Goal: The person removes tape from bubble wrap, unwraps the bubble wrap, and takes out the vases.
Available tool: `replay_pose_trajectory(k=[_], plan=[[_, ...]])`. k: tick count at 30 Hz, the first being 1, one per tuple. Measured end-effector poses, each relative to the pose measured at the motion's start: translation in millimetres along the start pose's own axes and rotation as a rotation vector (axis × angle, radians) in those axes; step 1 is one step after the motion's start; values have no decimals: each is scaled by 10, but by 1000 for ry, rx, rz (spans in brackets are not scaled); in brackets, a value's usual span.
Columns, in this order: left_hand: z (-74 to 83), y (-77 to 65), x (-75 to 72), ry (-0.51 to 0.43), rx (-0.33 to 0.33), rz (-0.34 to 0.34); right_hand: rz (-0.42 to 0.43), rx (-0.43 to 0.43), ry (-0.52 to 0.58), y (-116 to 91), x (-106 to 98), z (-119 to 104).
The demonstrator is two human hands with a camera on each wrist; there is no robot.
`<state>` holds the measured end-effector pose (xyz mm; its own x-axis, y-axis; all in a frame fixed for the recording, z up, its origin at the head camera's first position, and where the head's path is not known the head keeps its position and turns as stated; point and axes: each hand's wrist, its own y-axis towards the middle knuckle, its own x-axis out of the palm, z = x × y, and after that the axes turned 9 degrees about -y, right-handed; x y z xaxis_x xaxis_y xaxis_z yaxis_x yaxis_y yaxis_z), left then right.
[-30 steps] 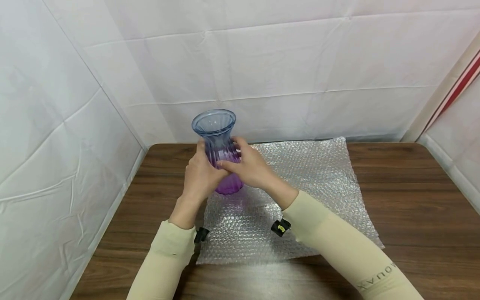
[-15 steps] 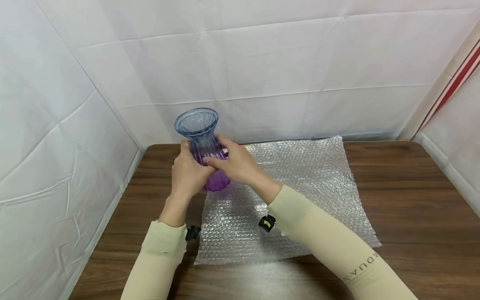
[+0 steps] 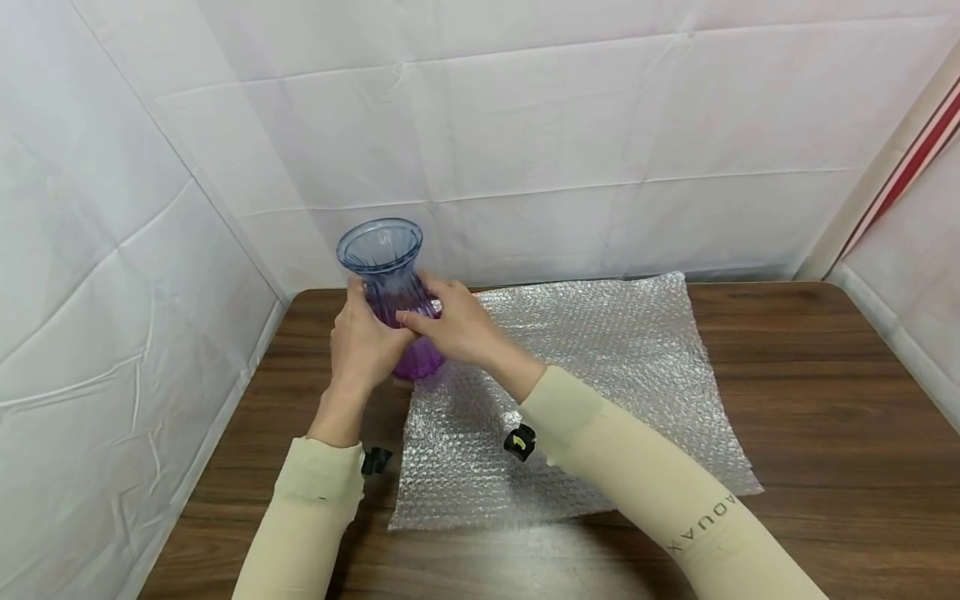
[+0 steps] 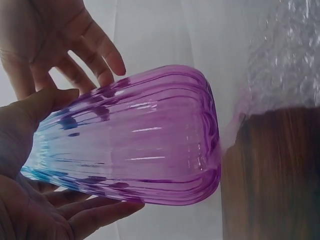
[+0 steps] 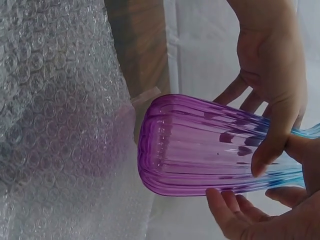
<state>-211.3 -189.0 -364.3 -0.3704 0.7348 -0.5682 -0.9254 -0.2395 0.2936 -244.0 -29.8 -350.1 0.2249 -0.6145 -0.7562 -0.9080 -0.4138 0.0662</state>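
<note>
A ribbed glass vase (image 3: 392, 293), blue at its flared rim and fading to purple at the base, is held between both hands over the back left part of a bubble wrap sheet (image 3: 600, 367). My left hand (image 3: 358, 343) grips its left side, fingers reaching round the body. From the other side my right hand (image 3: 459, 327) holds it, the thumb lying across the front close to the left thumb. The rim points up and leans slightly left. In the left wrist view the vase's purple base (image 4: 180, 135) shows ahead of the fingertips.
The bubble wrap lies flat on a dark wooden table (image 3: 825, 400), reaching toward its back edge. White sheeting (image 3: 525, 125) hangs behind the table and along its left side. A red strip (image 3: 911, 179) runs down the sheeting at the right. Small black cameras (image 3: 519, 442) sit at both wrists.
Both hands have carried the vase to the left, from over the wrap toward the wrap's left edge. The grip looks the same, and the bubble wrap has stayed put.
</note>
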Motion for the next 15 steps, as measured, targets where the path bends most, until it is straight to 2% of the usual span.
replay_pose_trajectory(k=[7, 15], plan=[[-72, 56, -59, 3, -44, 35, -9, -80, 101, 32, 72, -53], [-144, 93, -136, 1, -62, 73, -52, -32, 82, 32, 132, -123]])
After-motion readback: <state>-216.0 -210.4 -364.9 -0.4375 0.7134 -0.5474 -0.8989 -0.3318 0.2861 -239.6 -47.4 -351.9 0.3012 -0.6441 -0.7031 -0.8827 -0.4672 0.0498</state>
